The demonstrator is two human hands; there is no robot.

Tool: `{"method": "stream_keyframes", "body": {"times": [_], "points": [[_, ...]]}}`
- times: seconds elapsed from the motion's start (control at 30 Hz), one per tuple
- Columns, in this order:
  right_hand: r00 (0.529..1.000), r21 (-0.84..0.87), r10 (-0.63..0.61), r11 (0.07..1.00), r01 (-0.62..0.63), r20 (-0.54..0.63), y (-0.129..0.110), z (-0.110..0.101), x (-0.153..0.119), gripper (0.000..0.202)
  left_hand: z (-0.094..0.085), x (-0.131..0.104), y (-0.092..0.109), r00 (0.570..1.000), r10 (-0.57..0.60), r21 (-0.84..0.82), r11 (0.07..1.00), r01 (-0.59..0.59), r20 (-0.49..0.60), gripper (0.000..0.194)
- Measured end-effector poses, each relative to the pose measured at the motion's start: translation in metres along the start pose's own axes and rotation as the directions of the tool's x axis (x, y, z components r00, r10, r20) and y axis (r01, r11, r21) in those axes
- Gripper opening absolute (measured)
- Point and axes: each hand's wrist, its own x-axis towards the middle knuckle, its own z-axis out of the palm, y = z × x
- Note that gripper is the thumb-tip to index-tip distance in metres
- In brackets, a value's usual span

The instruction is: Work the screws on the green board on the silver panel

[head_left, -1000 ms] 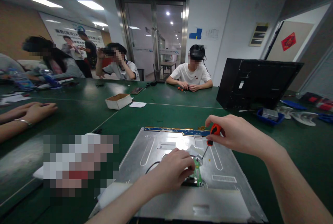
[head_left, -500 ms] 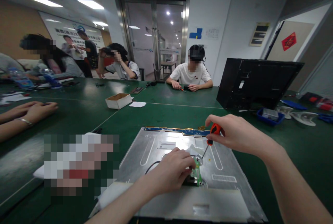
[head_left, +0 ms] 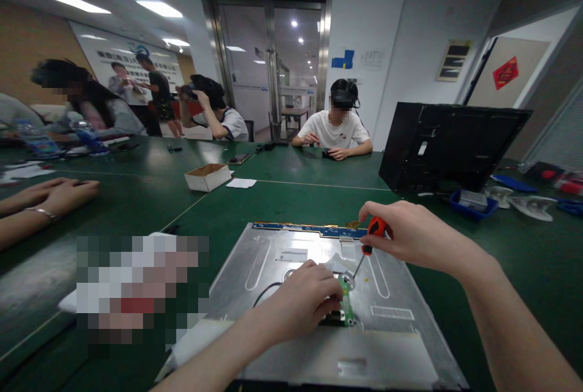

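A flat metal display panel [head_left: 392, 343] lies on the green table, with a thin blue circuit strip [head_left: 296, 228] along its far edge. My left hand [head_left: 310, 298] rests over a small green circuit board [head_left: 347, 304] at the panel's middle, its fingers curled at the board's left side and covering part of it. In my right hand [head_left: 396, 231] is a red and black screwdriver [head_left: 376, 231], tilted, with its tip down by the board's upper right corner. A dark cable [head_left: 266, 289] curves out from behind my left hand.
A black monitor [head_left: 455, 143] stands at the back right, beside a blue tray [head_left: 473, 205]. Beyond the panel are an open white box [head_left: 207, 181] and a paper [head_left: 241, 183]. Another person's hands [head_left: 68, 195] rest at the left; a person [head_left: 339, 125] sits opposite.
My hands and the screwdriver are almost where they were. The person opposite has raised one hand slightly, and the person farther left has shifted their head and arms.
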Motion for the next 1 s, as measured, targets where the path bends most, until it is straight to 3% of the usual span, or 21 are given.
{"method": "stream_keyframes", "body": {"times": [1.0], "points": [[1.0, -0.001, 0.01, 1.0, -0.01, 0.009, -0.0016, -0.0007, 0.0005, 0.019, -0.0015, -0.0014, 0.0019, 1.0, -0.008, -0.002, 1.0, 0.008, -0.008, 0.012]]}}
